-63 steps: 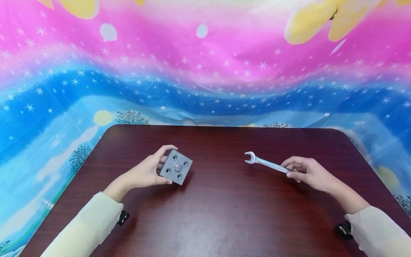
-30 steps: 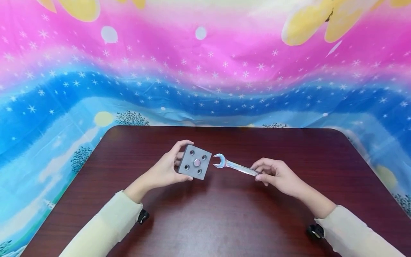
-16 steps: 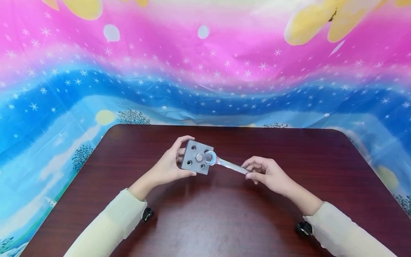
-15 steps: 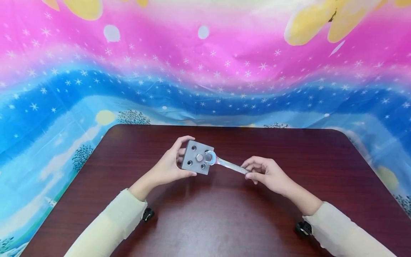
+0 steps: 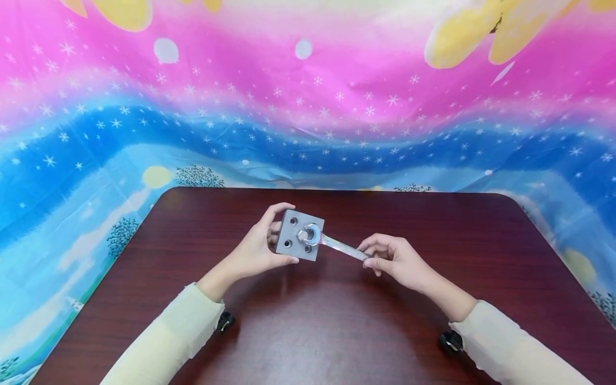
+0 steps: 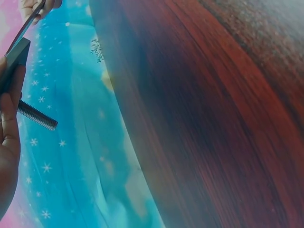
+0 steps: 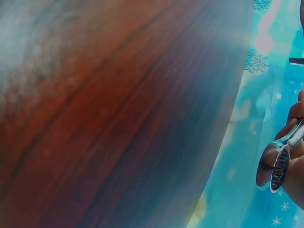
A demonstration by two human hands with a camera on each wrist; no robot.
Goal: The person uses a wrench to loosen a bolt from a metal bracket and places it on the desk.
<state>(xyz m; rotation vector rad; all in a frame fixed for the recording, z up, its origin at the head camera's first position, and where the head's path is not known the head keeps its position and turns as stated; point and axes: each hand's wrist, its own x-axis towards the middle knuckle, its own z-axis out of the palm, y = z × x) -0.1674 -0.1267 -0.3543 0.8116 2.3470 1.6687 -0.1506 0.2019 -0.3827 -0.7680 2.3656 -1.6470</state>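
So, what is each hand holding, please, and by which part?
The left hand grips the square grey metal block by its upper and lower edges; the right hand holds the silver metal wrench by its handle, near the toothed ring end.

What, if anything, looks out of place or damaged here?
Nothing stands out as damaged or misplaced. The left hand holds the drilled metal block at a tilt, the right hand the combination wrench, its open end at the hex bolt. I can't tell whether it is fully seated.
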